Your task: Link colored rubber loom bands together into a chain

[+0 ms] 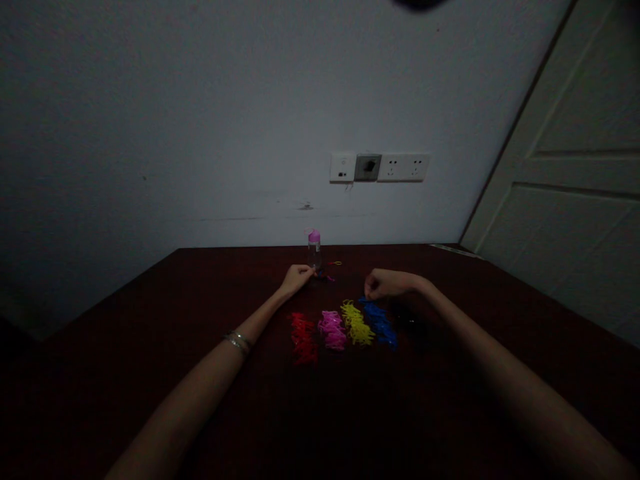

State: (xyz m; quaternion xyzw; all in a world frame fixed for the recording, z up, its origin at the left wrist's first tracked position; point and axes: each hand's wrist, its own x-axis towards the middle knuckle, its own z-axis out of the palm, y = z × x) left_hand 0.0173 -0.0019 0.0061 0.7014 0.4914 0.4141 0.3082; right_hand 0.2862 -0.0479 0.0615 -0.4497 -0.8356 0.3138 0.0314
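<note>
On the dark red table (225, 413) lie piles of thin loops side by side: red (303, 339), pink (333, 330), yellow (357, 324) and blue (381, 324). My right hand (383, 284) is at the far end of the blue pile, fingertips pinched together on or just above it; what they hold is too small to make out. Beyond the piles, my left hand (299, 275) pinches one end of a small dark and coloured strand (323, 274), beside the base of a clear bottle with a pink cap (314, 238).
A dark, hard-to-see pile (411, 321) lies right of the blue one. Behind the table stands a wall with sockets (403, 167). A pale panelled door (575, 200) is at the right. A thin flat strip (456, 251) lies near the back right edge.
</note>
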